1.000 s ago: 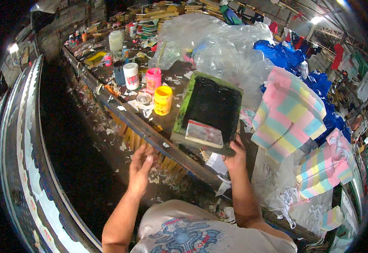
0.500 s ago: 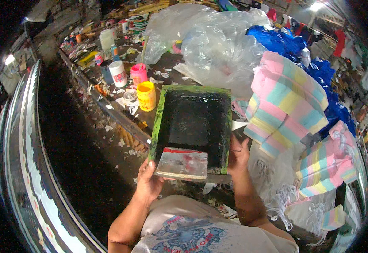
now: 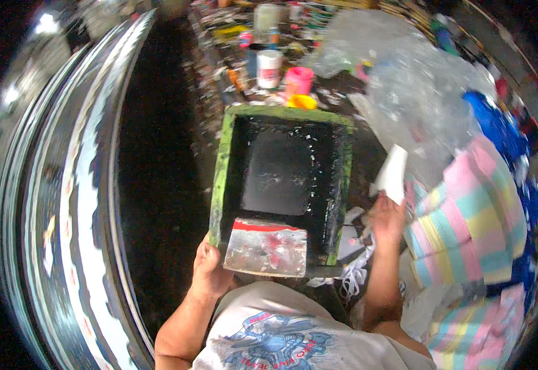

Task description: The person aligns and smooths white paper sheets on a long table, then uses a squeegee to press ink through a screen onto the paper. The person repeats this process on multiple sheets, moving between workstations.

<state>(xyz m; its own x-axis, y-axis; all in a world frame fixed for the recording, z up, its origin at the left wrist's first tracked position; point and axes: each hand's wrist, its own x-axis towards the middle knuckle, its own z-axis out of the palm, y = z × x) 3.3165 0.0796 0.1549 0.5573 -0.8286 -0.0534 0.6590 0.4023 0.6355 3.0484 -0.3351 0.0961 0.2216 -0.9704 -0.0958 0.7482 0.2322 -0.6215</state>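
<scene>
**Left hand on the frame, right hand at a white slip**

The left hand (image 3: 210, 268) is clamped on the near-left corner of a green-rimmed frame (image 3: 223, 166), its forearm angled inward. The right hand (image 3: 387, 216), forearm upright, has its fingers at a white slip (image 3: 393, 174); blur hides whether they pinch it. Held before the torso, the frame's long axis runs away from the person, leaning slightly right, far end toward a yellow jar (image 3: 303, 102).

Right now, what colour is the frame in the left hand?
The frame is green with dark smudges; see the head view.
</scene>
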